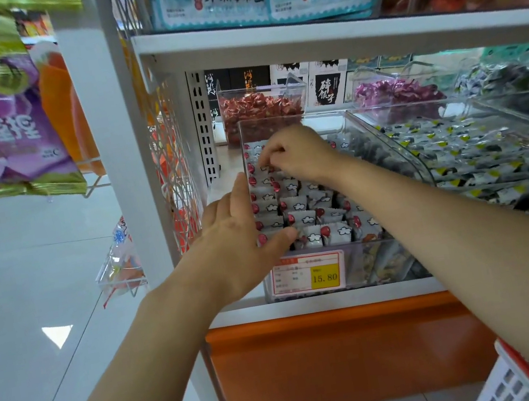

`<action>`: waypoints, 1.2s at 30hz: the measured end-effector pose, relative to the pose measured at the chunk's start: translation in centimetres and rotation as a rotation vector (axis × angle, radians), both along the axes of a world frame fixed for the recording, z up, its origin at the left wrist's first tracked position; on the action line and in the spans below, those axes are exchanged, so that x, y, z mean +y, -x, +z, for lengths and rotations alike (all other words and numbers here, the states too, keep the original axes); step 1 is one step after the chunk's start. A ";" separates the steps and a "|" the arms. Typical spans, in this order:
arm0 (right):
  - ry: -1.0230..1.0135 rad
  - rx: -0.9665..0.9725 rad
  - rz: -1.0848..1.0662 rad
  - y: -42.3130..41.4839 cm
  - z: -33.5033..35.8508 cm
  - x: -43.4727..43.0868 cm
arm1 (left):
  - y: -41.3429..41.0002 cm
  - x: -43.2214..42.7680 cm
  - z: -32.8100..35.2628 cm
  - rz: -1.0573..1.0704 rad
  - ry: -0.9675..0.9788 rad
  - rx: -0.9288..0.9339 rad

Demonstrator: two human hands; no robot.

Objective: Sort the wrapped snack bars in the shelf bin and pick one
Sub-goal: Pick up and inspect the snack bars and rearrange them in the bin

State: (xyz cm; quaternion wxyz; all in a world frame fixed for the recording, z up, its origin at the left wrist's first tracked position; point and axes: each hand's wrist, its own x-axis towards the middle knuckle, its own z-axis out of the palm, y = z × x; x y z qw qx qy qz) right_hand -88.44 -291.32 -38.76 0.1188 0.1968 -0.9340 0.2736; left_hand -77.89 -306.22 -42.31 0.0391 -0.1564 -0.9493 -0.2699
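Observation:
A clear plastic shelf bin holds several white wrapped snack bars with red and cloud prints, standing in rows. My left hand rests against the bin's left wall, fingers straight outside it and the thumb reaching over the front rim onto the front row of bars. My right hand reaches into the back of the bin with curled fingers that pinch a bar in the far left rows. The pinched bar is mostly hidden by my fingers.
A price tag reading 15.80 is on the bin's front. A neighbouring bin of black, white and yellow packets lies to the right. Bins of red sweets and purple sweets stand behind. The upper shelf edge overhangs. A red-and-white basket sits at bottom right.

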 end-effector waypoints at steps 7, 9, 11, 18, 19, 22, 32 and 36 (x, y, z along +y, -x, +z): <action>-0.371 0.066 -0.072 2.1 -1.3 -1.4 | -0.1 0.0 0.1 -0.004 -0.003 0.015; -0.254 0.073 -0.061 2.0 -1.1 -1.5 | -0.1 0.0 0.0 -0.005 -0.003 0.026; 0.045 0.052 -0.021 1.3 -0.4 -1.3 | -0.1 -0.1 0.0 -0.002 0.004 0.040; 0.684 0.181 -0.120 -4.1 1.8 1.1 | -0.3 0.2 0.5 0.115 -0.062 0.223; 0.763 0.190 -0.138 -5.2 1.8 1.7 | -0.4 0.3 0.7 0.140 -0.092 0.296; 0.954 0.141 -0.172 -8.8 1.5 3.9 | -0.9 0.6 1.4 0.147 -0.250 0.425; 1.503 -0.288 -0.146 -16.0 -2.2 7.3 | -3.8 3.0 0.9 -0.011 -0.739 -0.004; 1.539 -0.419 -0.032 -16.8 -2.7 7.8 | -3.7 3.2 0.7 0.074 -0.929 -0.104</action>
